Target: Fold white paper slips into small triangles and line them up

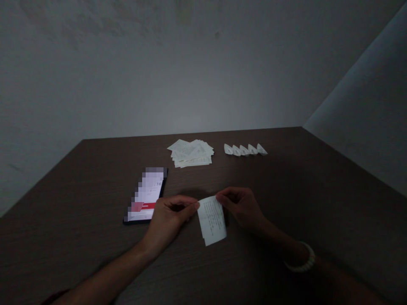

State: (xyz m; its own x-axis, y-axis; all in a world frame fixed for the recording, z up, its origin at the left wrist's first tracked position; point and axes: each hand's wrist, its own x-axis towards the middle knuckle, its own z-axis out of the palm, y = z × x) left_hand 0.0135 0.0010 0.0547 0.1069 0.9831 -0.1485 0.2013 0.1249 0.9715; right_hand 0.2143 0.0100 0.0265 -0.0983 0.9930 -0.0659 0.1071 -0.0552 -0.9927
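A small printed slip of paper (pixel 212 222) is held up between my two hands above the table, its lower part hanging toward me. It looks folded over, with two edges slightly out of line at the bottom left. My left hand (pixel 170 218) pinches its upper left corner between thumb and fingers. At the upper right corner, my right hand (pixel 243 207) grips it the same way. A lit phone (pixel 148 192) lies just left of my left hand, which covers part of its right edge.
Behind the hands, a loose pile of printed paper slips (pixel 192 152) lies on the dark wooden table (pixel 79 182). To its right stands a row of several small folded white paper pieces (pixel 244 151). A grey wall (pixel 190 76) rises behind the table's far edge.
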